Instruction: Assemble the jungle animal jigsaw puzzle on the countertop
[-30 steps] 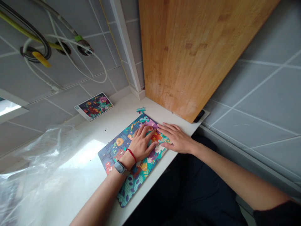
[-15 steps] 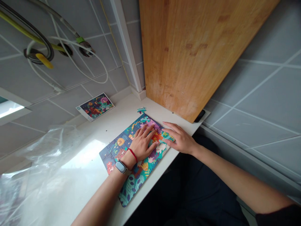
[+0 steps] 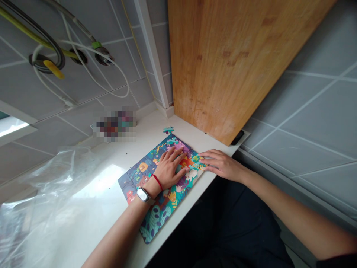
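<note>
A colourful jigsaw puzzle (image 3: 156, 216), mostly joined, lies on the white counter (image 3: 111, 219) near its front edge. My left hand (image 3: 169, 169) rests flat on the puzzle's middle with fingers spread, hiding part of the picture. At the puzzle's right edge, my right hand (image 3: 221, 163) has its fingers stretched out, the tips touching the border beside green and yellow pieces. No piece shows between those fingers. A loose teal puzzle piece (image 3: 168, 130), or a small group of them, lies just beyond the far corner.
A picture card (image 3: 114, 124), now blurred, stands against the tiled wall. Crumpled clear plastic (image 3: 61, 175) covers the counter's left. A large wooden board (image 3: 217, 67) leans at the back right, with a dark object (image 3: 237, 137) by its foot. Cables (image 3: 83, 70) hang upper left.
My right hand has shifted a little right and down, from over the puzzle to its right edge, fingers straighter. My left hand stays in place on the puzzle.
</note>
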